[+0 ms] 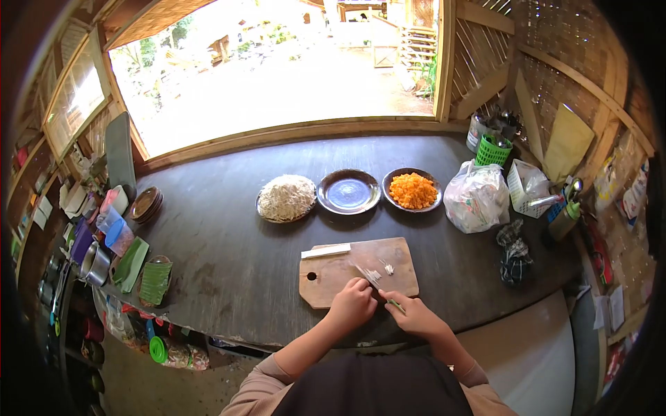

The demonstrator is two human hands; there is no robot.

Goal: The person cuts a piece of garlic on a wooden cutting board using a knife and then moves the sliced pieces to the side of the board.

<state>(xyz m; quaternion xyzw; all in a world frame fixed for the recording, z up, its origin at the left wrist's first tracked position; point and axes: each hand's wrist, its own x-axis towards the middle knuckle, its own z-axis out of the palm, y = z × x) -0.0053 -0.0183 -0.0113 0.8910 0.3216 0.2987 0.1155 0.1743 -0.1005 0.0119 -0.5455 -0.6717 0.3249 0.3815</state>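
On the dark table lies a wooden cutting board (333,286) with a round hole at its left. My right hand (409,314) is closed around the green handle of a knife (395,305), its blade pointing up and left over the board. My left hand (352,305) rests on the board's front part, fingers curled; what they hold, if anything, is hidden. Small white cut pieces (388,267) lie on the board, with more beside the blade. A long pale strip (326,251) lies along the board's upper left edge.
Behind the board stand a plate of white shreds (286,197), an empty dark plate (349,191) and a plate of orange pieces (413,191). A white plastic bag (476,197), green basket (493,150) and dark bundle (513,253) are at right; green leaf pieces (155,281) at left.
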